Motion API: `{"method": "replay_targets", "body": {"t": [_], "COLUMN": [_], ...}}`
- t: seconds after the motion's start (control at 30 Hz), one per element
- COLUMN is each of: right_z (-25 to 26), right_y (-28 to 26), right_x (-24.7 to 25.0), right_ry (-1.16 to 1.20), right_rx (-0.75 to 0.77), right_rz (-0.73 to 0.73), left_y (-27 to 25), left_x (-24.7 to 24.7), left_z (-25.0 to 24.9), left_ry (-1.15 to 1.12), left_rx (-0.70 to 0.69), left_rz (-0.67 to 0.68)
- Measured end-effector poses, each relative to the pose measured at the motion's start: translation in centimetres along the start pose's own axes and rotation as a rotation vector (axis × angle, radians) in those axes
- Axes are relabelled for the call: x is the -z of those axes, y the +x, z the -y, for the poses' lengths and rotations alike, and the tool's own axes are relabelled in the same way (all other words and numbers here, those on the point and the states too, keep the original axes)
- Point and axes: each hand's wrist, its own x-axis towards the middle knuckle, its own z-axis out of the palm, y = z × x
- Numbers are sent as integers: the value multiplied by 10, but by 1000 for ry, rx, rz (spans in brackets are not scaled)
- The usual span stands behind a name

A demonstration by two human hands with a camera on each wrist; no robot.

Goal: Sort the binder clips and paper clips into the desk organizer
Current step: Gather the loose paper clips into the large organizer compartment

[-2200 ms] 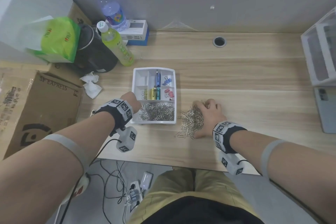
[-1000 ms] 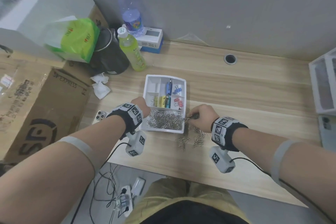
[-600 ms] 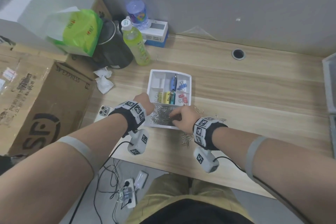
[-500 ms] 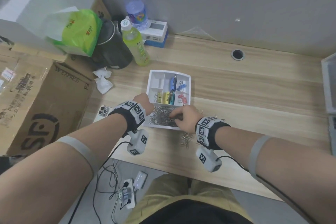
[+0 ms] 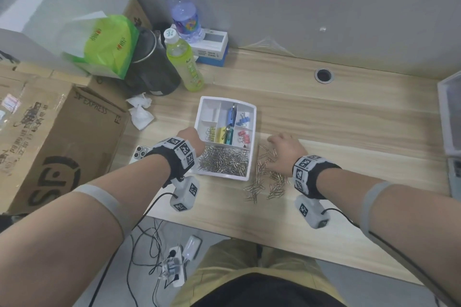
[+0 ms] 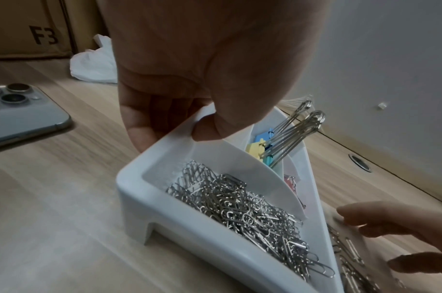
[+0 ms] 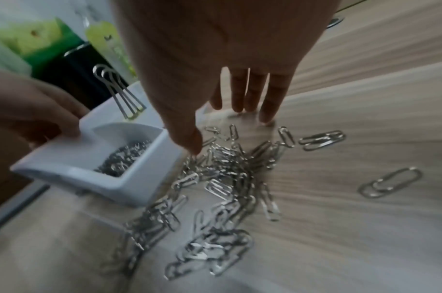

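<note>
Now I rake the loose paper clips [image 5: 265,177] just right of the desk organizer [image 5: 251,141] with my flat, spread right hand [image 5: 287,151], bunching them before scooping; my left hand [image 5: 192,138] pinches its left wall steady; binder clips [image 5: 243,136] fill its far compartments.

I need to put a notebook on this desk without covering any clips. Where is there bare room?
The widest bare wood lies behind the desk organizer, toward the cable hole, and right of the right hand. The front edge near the person is also bare. It is crowded beside the organizer's right wall, where loose paper clips lie, and at the back left by the bottles.
</note>
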Motion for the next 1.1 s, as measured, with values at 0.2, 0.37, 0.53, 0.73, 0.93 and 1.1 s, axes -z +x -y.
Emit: {"method": "replay_targets", "body": {"t": [0.2,0.37,0.53,0.73,0.93,1.1], "right_z": [-1,7,8,24,26,12], "right_y": [1,1,-9,-18,-23,-20], "right_x": [-22,-37,-43,-55,-70,-67], "right_ry": [-144,-101,-134,-311,-246,-214], "right_rx": [89,235,310,459,532,499], "right_rz": [-23,5,47,36,-9,-10], "left_y": [1,0,-2,-4,-2,-3], "left_x": [1,-2,-2,-2,-4,-5], "left_z": [14,21,21,21,22,20], "left_ry": [31,26,23,36,29,34], "left_rx": [51,47,41,40,56,51], "left_rz": [-6,-14,-12,-9,-8,-11]}}
